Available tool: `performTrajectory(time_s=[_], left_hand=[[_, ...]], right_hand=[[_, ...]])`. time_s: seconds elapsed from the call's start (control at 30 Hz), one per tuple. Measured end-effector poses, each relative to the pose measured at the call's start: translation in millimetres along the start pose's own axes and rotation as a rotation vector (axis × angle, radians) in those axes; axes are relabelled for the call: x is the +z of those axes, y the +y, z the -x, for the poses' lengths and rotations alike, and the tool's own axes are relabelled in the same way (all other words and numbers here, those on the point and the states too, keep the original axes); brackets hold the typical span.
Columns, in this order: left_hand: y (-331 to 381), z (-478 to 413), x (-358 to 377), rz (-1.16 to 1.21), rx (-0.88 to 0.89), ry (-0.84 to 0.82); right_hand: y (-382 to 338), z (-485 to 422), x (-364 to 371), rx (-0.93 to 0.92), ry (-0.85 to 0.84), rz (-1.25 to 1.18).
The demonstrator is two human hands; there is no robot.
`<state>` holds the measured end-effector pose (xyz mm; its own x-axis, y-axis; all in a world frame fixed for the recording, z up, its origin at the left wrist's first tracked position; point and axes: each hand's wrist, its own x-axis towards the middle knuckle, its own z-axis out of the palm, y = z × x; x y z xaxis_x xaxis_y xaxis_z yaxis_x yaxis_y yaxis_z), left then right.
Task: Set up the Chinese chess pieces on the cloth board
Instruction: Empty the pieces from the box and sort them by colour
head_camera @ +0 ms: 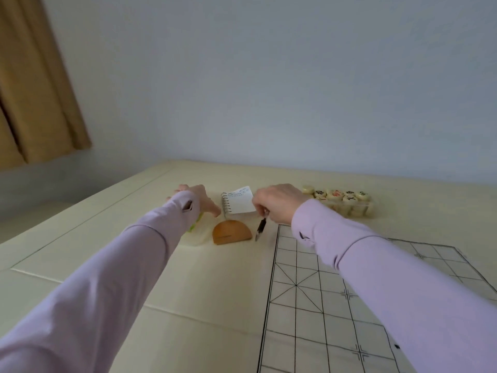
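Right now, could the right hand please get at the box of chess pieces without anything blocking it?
Probably yes. The right hand is just beside the box, with only bare table between them. It seems to be holding a pen, so it may need to drop that first.

- Cream table (107, 265) carries everything.
- Cloth board (322, 305) lies under the right forearm.
- Spiral notepad (239, 200) between both hands.
- Pen (261, 228) just below the right hand (279, 201).
- Half-round wooden piece (231, 232) near the left hand (196, 196).
- Clear case of chess pieces (347, 201) beyond the right hand.
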<state>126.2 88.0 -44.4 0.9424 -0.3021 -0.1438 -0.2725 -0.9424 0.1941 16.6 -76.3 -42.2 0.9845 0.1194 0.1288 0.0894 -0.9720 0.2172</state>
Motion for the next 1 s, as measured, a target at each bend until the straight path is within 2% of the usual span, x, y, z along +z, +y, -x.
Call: performTrajectory(time_s=[0.07,0.13,0.23,0.3,0.37,0.57,0.8,0.87,0.93,1.0], left_hand=[[0,-11,3,0.043,0.060,-0.004],[1,-14,4,0.037,0.231,-0.042],[9,-2,5,-0.050,0.476,-0.215],[15,5,11,-0.131,0.527,-0.307],[17,4,18,-0.217,0.548,-0.324],[8,-22,22,-0.124,0.530,-0.235],[32,-32,28,-0.285,0.435,0.027],[51,-25,28,-0.254,0.499,0.171],[78,-14,27,-0.125,0.614,0.297],[106,-3,29,-0.014,0.747,0.299]], right_hand=[[12,-2,1,0.082,0.044,-0.020],[20,-7,4,0.143,0.050,-0.025],[23,-18,12,0.217,0.040,-0.006],[23,-24,20,0.252,0.030,-0.012],[21,-27,26,0.278,0.016,-0.052],[28,-31,37,0.336,-0.071,-0.226],[45,-12,23,0.446,0.099,-0.337],[54,-4,16,0.502,0.178,-0.343],[62,7,10,0.585,0.211,-0.336],[72,19,6,0.688,0.214,-0.318]])
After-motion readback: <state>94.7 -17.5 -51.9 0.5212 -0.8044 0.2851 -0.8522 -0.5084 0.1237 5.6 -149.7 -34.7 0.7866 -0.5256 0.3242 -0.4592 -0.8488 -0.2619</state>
